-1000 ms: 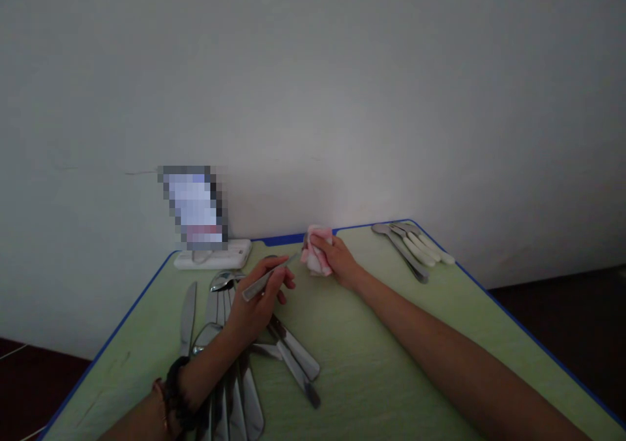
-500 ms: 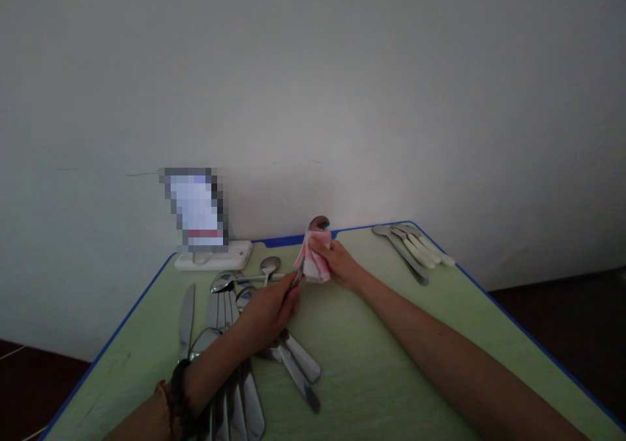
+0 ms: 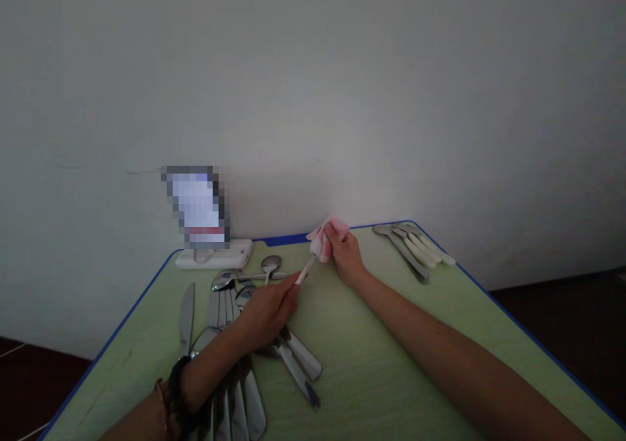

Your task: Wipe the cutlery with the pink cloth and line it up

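The left hand [image 3: 270, 307] pinches the spoon [image 3: 306, 270] by its handle end above the green table [image 3: 372, 363], steadying it so the right hand [image 3: 345, 255] can clench the pink cloth [image 3: 327, 240] around its bowl, beside the heaped cutlery [image 3: 239, 363].

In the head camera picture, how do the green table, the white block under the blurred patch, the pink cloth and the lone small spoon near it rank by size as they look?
Largest to smallest:
1. green table with blue edge
2. flat white block
3. pink cloth in the right hand and small metal spoon: too alike to rank, the cloth being bunched.
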`<state>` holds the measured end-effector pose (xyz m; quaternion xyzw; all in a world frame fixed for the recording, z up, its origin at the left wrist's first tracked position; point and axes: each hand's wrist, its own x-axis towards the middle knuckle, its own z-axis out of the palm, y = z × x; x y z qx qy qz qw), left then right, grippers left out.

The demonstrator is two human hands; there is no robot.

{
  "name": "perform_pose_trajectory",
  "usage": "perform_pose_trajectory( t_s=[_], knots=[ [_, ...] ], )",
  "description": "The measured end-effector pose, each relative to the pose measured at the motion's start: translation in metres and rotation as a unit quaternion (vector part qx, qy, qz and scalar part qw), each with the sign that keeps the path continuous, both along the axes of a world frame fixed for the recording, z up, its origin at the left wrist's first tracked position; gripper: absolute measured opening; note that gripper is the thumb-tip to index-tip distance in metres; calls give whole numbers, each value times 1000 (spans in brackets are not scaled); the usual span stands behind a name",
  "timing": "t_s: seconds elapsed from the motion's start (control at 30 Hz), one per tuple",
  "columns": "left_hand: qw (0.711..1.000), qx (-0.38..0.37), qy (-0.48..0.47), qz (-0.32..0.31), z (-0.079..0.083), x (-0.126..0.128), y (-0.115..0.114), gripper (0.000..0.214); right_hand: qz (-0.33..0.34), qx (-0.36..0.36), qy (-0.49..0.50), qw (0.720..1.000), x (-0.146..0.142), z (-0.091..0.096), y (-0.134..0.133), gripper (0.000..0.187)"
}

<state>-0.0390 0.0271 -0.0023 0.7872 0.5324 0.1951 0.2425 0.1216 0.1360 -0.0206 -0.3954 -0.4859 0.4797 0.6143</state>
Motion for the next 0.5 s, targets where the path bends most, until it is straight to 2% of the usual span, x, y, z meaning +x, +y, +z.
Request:
perform_pose_trajectory(
  t_s=[0.1,0.17,0.3,0.5],
  knots=[
    [1000,-4,-14,-21,1,-1,0,45,-27,37,-56,997,3,3,-1,40],
    [999,-7,-16,-27,2,-1,-1,44,-27,33,-76,996,4,5,-3,43],
    [999,-6,-8,-31,5,-1,-1,42,-20,-37,-61,997,0,6,-11,44],
    [999,-10,-4,-37,6,1,0,37,56,-140,24,988,-17,6,-26,45]
  ],
)
